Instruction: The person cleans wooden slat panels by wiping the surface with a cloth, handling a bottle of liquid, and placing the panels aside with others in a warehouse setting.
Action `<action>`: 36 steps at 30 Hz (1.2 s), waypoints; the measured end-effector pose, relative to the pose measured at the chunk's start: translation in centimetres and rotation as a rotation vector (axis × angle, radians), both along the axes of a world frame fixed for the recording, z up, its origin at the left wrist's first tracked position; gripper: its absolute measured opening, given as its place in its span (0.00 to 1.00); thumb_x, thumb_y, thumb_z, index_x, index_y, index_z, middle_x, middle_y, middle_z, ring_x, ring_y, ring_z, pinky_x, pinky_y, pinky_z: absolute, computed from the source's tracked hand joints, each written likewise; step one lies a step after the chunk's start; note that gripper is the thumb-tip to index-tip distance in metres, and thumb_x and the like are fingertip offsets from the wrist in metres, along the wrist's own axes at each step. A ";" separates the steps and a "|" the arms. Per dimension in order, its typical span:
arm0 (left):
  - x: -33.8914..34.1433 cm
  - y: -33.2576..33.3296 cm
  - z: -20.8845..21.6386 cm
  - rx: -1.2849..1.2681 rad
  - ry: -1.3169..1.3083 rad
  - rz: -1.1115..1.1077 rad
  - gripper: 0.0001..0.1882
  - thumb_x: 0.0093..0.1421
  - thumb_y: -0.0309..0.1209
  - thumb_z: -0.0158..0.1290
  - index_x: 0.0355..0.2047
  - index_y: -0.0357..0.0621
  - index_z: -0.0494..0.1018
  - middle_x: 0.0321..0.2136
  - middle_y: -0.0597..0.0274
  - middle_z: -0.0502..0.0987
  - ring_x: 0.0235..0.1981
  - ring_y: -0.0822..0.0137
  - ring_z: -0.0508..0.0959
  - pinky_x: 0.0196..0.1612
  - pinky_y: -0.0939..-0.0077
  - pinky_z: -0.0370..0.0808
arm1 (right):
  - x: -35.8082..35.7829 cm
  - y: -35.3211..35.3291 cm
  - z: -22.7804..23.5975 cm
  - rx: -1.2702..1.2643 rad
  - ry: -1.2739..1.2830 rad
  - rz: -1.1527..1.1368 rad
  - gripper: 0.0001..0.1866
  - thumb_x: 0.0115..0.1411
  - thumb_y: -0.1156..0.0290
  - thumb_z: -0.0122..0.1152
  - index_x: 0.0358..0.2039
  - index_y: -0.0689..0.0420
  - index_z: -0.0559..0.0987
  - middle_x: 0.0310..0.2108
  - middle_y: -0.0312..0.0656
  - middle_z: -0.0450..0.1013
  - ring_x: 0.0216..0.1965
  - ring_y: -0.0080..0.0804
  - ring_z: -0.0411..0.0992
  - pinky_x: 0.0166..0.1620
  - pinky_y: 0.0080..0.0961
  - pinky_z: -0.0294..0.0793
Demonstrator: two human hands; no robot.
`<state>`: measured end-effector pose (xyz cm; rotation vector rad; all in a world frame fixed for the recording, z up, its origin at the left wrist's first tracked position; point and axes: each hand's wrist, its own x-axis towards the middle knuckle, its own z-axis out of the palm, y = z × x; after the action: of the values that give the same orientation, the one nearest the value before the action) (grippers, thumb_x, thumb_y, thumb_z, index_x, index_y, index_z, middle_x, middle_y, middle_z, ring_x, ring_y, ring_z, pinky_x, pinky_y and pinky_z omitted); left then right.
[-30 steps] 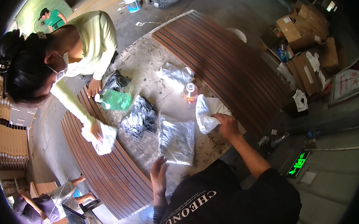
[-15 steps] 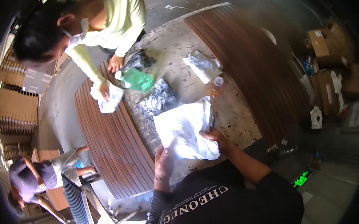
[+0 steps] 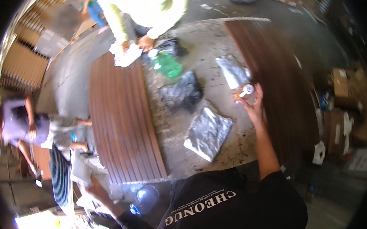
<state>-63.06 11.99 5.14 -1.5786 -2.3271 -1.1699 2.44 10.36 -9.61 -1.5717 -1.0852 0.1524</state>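
My right hand [image 3: 254,107] is closed around a small clear bottle [image 3: 238,96] with a white cap and orange-brown contents, beside the right slatted brown panel [image 3: 273,86]. At the lower left my left hand [image 3: 97,190], somewhat blurred, grips a whitish cloth [image 3: 82,169] near the end of the left slatted brown panel [image 3: 122,119]. Between the panels a shiny silvery-white plastic bag [image 3: 210,131] lies flat. A dark crumpled plastic bag [image 3: 181,91] and another pale plastic bag [image 3: 232,71] lie farther off.
Across from me a person in a pale yellow top [image 3: 145,11] presses a white cloth [image 3: 125,55] on the left panel's far end. A green bottle [image 3: 166,65] lies nearby. Another person [image 3: 25,119] sits at left. Cardboard boxes [image 3: 340,88] stand right; a large clear bottle [image 3: 147,198] is below.
My hands have moved apart: the left went down-left to the cloth, the right reached out and took the small bottle. The white bag they held now lies between the panels.
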 end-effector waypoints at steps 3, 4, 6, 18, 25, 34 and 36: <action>2.1 0.0 -3.6 -0.429 0.291 0.167 0.27 0.57 0.47 0.52 0.43 0.31 0.74 0.34 0.40 0.78 0.36 0.46 0.79 0.43 0.59 0.74 | -3.0 1.6 1.0 0.016 0.052 -0.058 0.54 0.45 0.56 0.73 0.64 0.62 0.50 0.62 0.54 0.53 0.64 0.48 0.52 0.64 0.42 0.50; 1.9 0.0 -6.3 -0.453 0.208 -0.020 0.28 0.57 0.46 0.53 0.46 0.32 0.73 0.34 0.43 0.79 0.38 0.48 0.79 0.45 0.60 0.73 | -3.5 1.7 2.4 0.007 -0.232 -0.212 0.53 0.46 0.53 0.72 0.64 0.62 0.51 0.63 0.55 0.51 0.65 0.50 0.49 0.64 0.45 0.49; 9.7 0.9 -1.3 -0.769 -0.204 -0.247 0.28 0.58 0.44 0.54 0.50 0.34 0.71 0.37 0.43 0.78 0.39 0.48 0.78 0.45 0.59 0.72 | -5.3 2.4 5.9 0.156 -0.378 -0.225 0.51 0.49 0.51 0.69 0.64 0.62 0.52 0.64 0.56 0.49 0.66 0.53 0.46 0.65 0.47 0.46; 9.9 2.4 -12.3 -0.804 0.270 -0.192 0.41 0.61 0.59 0.40 0.68 0.57 0.43 0.69 0.53 0.35 0.69 0.49 0.32 0.64 0.38 0.27 | -16.1 21.8 5.3 0.001 -0.168 0.368 0.55 0.44 0.61 0.75 0.65 0.59 0.49 0.62 0.56 0.53 0.62 0.50 0.54 0.64 0.39 0.52; 9.5 2.0 -12.8 -0.703 0.225 0.003 0.46 0.56 0.65 0.41 0.68 0.55 0.44 0.69 0.52 0.38 0.69 0.48 0.34 0.64 0.39 0.26 | -21.0 21.7 3.2 -0.004 -0.110 0.165 0.55 0.46 0.58 0.71 0.64 0.66 0.45 0.61 0.63 0.50 0.62 0.57 0.51 0.64 0.45 0.51; 10.1 3.1 -11.9 -0.832 0.222 -0.089 0.40 0.62 0.58 0.35 0.68 0.52 0.44 0.69 0.48 0.37 0.69 0.43 0.34 0.64 0.35 0.30 | -23.1 -2.3 3.5 -0.467 -0.695 0.877 0.41 0.51 0.52 0.62 0.64 0.44 0.58 0.67 0.44 0.48 0.69 0.51 0.40 0.62 0.68 0.35; 9.8 2.6 -11.4 -0.877 0.241 -0.111 0.40 0.63 0.59 0.33 0.68 0.53 0.42 0.69 0.48 0.36 0.69 0.43 0.33 0.64 0.35 0.30 | -19.6 -3.1 2.0 -0.744 -0.793 0.787 0.36 0.56 0.50 0.56 0.65 0.40 0.58 0.70 0.40 0.42 0.70 0.48 0.33 0.62 0.71 0.29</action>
<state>-53.22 14.57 -6.28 -1.9254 -2.7481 0.1232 -17.18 7.26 -7.62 -1.7892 -2.4634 0.5375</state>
